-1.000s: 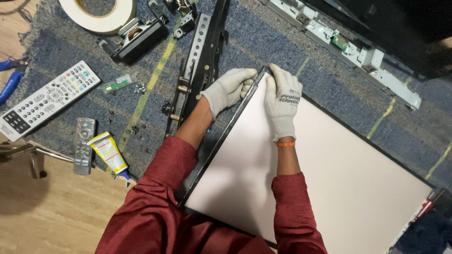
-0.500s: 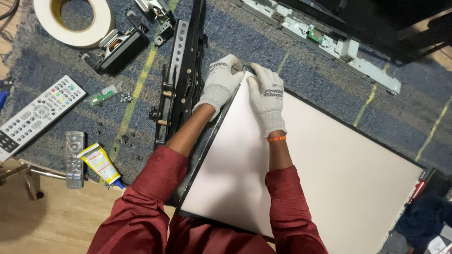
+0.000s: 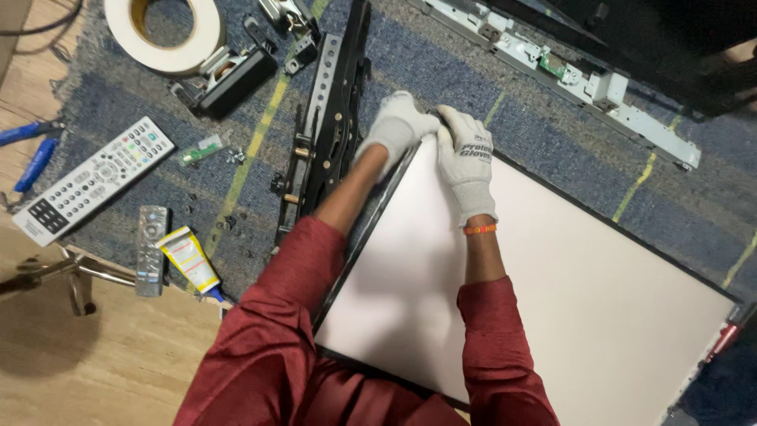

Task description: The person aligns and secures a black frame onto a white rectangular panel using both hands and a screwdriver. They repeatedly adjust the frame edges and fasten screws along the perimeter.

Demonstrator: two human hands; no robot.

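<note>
Both gloved hands meet at the far corner of one big white panel (image 3: 544, 292) in a thin black frame, which lies flat on the blue carpet (image 3: 552, 134). The left hand (image 3: 397, 130) curls over the corner from the outer side, its grip folded around the frame's edge. The right hand (image 3: 465, 158) lies palm down on the white face just beside it, fingers bent and pressing at the same corner; whether they pinch anything I cannot tell. The two hands touch each other.

The panel's long axis runs from that corner down toward the lower right of the view, its short side slanting back toward the person's red sleeves, so the held corner points away from the body.

Counting what lies around: one long black metal bracket (image 3: 323, 134) rests just left of the panel, roughly parallel to its short edge. Two remote controls sit farther left, a large pale one (image 3: 93, 180) and a small grey one (image 3: 151, 250), with one yellow and white tube (image 3: 189, 260) beside the small one. One wide roll of tape (image 3: 164, 31) lies at the top left, near a small black boxy part (image 3: 233, 79). One long silver metal strip with circuit pieces (image 3: 568, 75) crosses the top right. Blue-handled pliers (image 3: 31, 150) lie on the wooden floor (image 3: 102, 371) at the left edge.
</note>
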